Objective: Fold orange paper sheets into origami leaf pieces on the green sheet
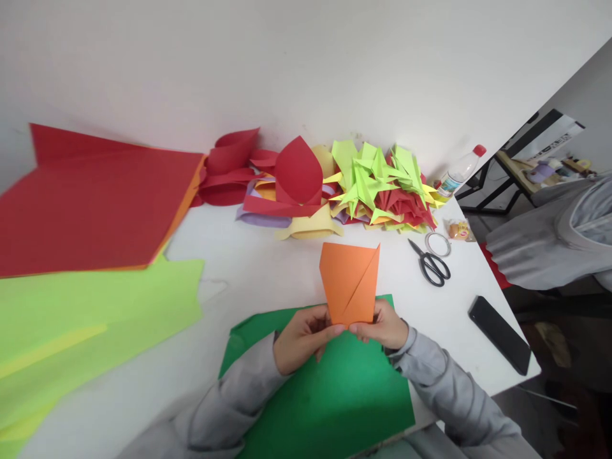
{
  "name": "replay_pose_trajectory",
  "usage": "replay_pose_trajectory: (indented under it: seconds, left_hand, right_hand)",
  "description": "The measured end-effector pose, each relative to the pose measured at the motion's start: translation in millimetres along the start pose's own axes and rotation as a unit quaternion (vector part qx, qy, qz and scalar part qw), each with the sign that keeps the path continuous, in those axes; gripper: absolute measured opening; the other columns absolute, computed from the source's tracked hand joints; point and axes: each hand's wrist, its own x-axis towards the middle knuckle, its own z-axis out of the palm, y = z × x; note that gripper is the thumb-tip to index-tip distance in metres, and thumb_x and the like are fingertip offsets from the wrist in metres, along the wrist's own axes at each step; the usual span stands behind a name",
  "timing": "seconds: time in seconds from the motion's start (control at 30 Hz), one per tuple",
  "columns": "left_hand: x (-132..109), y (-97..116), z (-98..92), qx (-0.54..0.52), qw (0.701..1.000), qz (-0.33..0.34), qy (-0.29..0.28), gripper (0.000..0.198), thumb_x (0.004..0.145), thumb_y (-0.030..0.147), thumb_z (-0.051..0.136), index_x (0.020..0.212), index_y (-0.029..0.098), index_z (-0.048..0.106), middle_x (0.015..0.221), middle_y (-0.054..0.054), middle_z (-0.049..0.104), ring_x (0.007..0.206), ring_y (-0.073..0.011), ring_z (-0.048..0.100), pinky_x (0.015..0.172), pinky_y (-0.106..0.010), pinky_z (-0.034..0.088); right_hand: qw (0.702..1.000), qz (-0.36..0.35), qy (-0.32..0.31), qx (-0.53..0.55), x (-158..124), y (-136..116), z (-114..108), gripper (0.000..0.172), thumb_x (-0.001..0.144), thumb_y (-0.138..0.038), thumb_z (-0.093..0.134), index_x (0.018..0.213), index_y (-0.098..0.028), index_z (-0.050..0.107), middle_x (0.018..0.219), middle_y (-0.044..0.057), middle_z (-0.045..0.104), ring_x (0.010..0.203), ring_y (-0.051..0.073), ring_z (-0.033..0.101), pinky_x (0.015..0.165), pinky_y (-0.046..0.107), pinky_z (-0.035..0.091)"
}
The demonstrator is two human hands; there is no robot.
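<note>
A folded orange paper (pixel 350 282) stands upright above the table, with a diagonal crease across its front. My left hand (pixel 302 338) pinches its lower left edge, fingers closed on it. My right hand (pixel 381 327) pinches the lower right edge the same way. Both hands hover over a green paper sheet (pixel 335 395) lying on the white table (pixel 258 268). Grey sleeves cover both forearms.
Red sheets (pixel 90 204) and lime-green sheets (pixel 81 325) lie at the left. Folded paper shapes in red, yellow and green (pixel 335 185) are piled along the wall. Black scissors (pixel 433 262), a tape ring (pixel 437 243), a black phone (pixel 500 334) and a plastic bottle (pixel 459 171) are at the right. Another person's grey sleeve (pixel 549 245) is at the far right.
</note>
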Motion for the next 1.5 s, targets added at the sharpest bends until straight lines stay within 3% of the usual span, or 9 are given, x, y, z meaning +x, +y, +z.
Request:
replay_pose_trajectory:
  seconds: [0.37,0.9,1.5]
  left_hand:
    - [0.0,-4.0,-4.2,-0.029,0.999,-0.043,0.005,0.041,0.07,0.053,0.069,0.067,0.016,0.052,0.041,0.009,0.047,0.032,-0.0068,0.043,0.036,-0.02,0.032]
    - [-0.3,-3.8,-3.8,-0.013,1.0,-0.018,-0.004,0.043,0.071,0.056,0.067,0.066,0.017,0.049,0.039,0.01,0.044,0.03,-0.0066,0.04,0.035,-0.019,0.03]
    - [-1.2,-4.6,-2.3,-0.04,0.997,-0.026,0.054,0.042,0.074,0.053,0.065,0.059,0.018,0.049,0.036,0.007,0.047,0.03,-0.008,0.043,0.036,-0.021,0.034]
  right_hand:
    - [1.0,0.01,0.006,0.007,0.6,5.0,-2.5,0.044,0.067,-0.057,0.072,0.063,-0.014,0.06,0.046,-0.004,0.053,0.038,0.006,0.046,0.038,0.017,0.041]
    - [1.0,0.01,-0.003,0.008,0.4,6.3,-2.3,0.044,0.066,-0.056,0.073,0.063,-0.014,0.06,0.046,-0.004,0.052,0.038,0.006,0.046,0.038,0.018,0.043]
    - [0.998,0.006,-0.054,0.017,-0.3,-1.3,-4.4,0.041,0.067,-0.054,0.072,0.067,-0.015,0.061,0.046,-0.006,0.051,0.038,0.005,0.044,0.036,0.016,0.038]
